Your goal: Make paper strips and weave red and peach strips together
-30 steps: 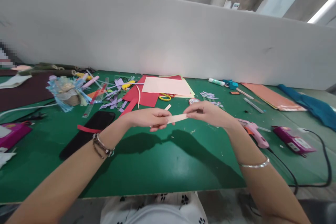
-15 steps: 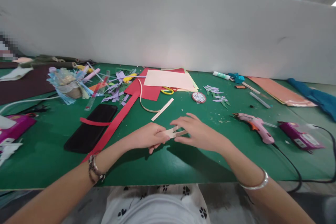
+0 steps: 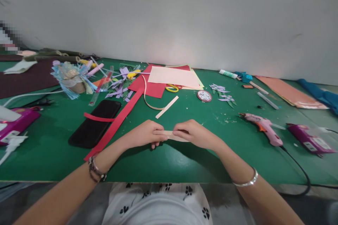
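A cream paper strip [image 3: 170,134] lies flat on the green table [image 3: 163,161], pinched between both hands near the front edge. My left hand [image 3: 144,135] grips its left end with the fingers curled. My right hand [image 3: 194,133] presses the right end, fingers closed over it. A second loose cream strip [image 3: 167,107] lies just beyond them, next to a curled strip [image 3: 148,100]. A long red paper strip [image 3: 116,123] runs diagonally to the left of my left hand.
A black phone [image 3: 96,123] lies left of the red strip. Red and cream sheets [image 3: 171,77] with yellow scissors [image 3: 172,88] sit behind. A pink glue gun [image 3: 262,128] and its cord lie at right; purple scraps and a wrapped bundle [image 3: 70,81] at left. A white wall borders the back.
Both hands came down from above the table to its surface with the cream strip. The strip was folded over on itself and is now pressed flat. The camera tilted down.
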Motion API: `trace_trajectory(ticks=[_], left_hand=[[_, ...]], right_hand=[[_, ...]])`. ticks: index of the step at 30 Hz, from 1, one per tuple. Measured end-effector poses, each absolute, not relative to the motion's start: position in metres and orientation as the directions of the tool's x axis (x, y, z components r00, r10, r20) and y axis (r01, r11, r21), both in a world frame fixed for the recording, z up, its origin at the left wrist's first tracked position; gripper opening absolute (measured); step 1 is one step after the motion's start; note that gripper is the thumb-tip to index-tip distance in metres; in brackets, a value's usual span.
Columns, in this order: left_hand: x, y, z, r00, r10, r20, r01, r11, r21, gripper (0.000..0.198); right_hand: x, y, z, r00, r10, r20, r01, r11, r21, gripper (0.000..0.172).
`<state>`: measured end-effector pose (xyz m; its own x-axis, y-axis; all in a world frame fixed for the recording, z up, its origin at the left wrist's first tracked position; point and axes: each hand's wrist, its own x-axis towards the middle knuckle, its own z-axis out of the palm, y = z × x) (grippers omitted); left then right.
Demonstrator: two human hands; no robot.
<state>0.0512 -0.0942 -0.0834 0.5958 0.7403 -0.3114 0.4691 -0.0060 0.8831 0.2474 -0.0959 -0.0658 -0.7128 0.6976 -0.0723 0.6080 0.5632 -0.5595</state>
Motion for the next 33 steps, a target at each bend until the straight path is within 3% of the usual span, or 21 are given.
trace_trajectory(ticks=[4,7,10,14,18,21,24,27,30,33], left_hand=[[0.050,-0.091,-0.085,0.577,0.778,-0.247,0.476,-0.075,0.876,0.024],[0.049,-0.088,-0.089,0.576,0.785,-0.230,0.466,-0.084,0.881,0.025],[0.048,-0.086,-0.092,0.578,0.791,-0.201,0.471,-0.122,0.874,0.027],[0.045,-0.085,-0.093,0.551,0.834,-0.017,0.484,-0.303,0.821,0.028],[0.042,-0.086,-0.095,0.529,0.836,0.144,0.502,-0.445,0.741,0.027],[0.043,-0.088,-0.098,0.516,0.828,0.220,0.528,-0.510,0.679,0.026],[0.045,-0.089,-0.098,0.541,0.780,0.314,0.560,-0.613,0.558,0.022],[0.046,-0.089,-0.098,0.573,0.740,0.353,0.587,-0.671,0.454,0.021],[0.045,-0.086,-0.099,0.599,0.741,0.304,0.606,-0.667,0.433,0.020],[0.044,-0.085,-0.102,0.613,0.753,0.239,0.616,-0.646,0.451,0.019]], right_hand=[[0.250,-0.092,-0.067,-0.639,0.764,-0.089,0.668,0.494,-0.557,0.027],[0.250,-0.088,-0.070,-0.599,0.786,-0.153,0.755,0.491,-0.434,0.030],[0.250,-0.086,-0.075,-0.600,0.791,-0.119,0.772,0.533,-0.346,0.030],[0.252,-0.083,-0.081,-0.590,0.807,-0.020,0.671,0.476,-0.568,0.046],[0.251,-0.082,-0.087,-0.327,0.942,-0.078,0.534,0.116,-0.838,0.036],[0.248,-0.082,-0.092,-0.156,0.981,-0.114,0.435,-0.035,-0.900,0.026],[0.245,-0.083,-0.095,-0.211,0.976,-0.044,0.498,0.069,-0.864,0.018],[0.244,-0.085,-0.096,-0.441,0.891,0.105,0.573,0.369,-0.732,0.011],[0.243,-0.088,-0.092,-0.612,0.775,0.160,0.543,0.558,-0.628,0.023],[0.241,-0.092,-0.085,-0.682,0.724,0.103,0.522,0.581,-0.624,0.023]])
